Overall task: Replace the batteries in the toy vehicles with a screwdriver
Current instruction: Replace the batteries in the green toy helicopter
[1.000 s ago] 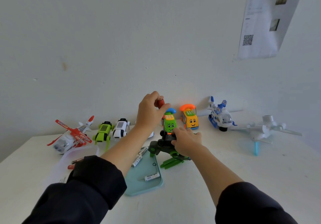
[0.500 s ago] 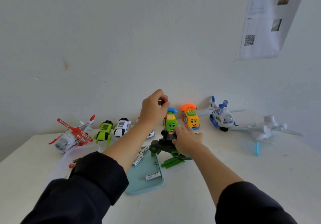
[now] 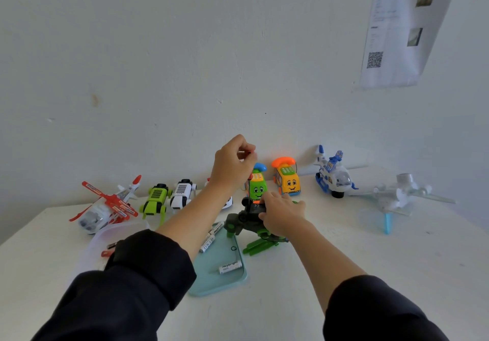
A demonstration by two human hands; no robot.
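Note:
A dark grey and green toy helicopter (image 3: 246, 221) lies upturned on the table's middle. My right hand (image 3: 283, 212) grips its body from the right. My left hand (image 3: 234, 164) is raised above the toy, fingers curled round the red handle of a screwdriver (image 3: 248, 154), which is mostly hidden in the fist. White batteries (image 3: 229, 266) lie on a light blue tray (image 3: 211, 282) just in front of the toy, with more batteries (image 3: 211, 237) at the tray's far edge.
Along the wall stand a red helicopter (image 3: 105, 208), a green car (image 3: 156, 199), a white car (image 3: 182, 193), a green phone car (image 3: 256, 186), an orange phone car (image 3: 287, 179), a blue-white helicopter (image 3: 332, 176) and a white plane (image 3: 397, 195). A clear container (image 3: 105, 240) sits left.
My left hand has risen with the screwdriver and its red handle has sunk deeper into the fist. My right hand stays on the dark toy.

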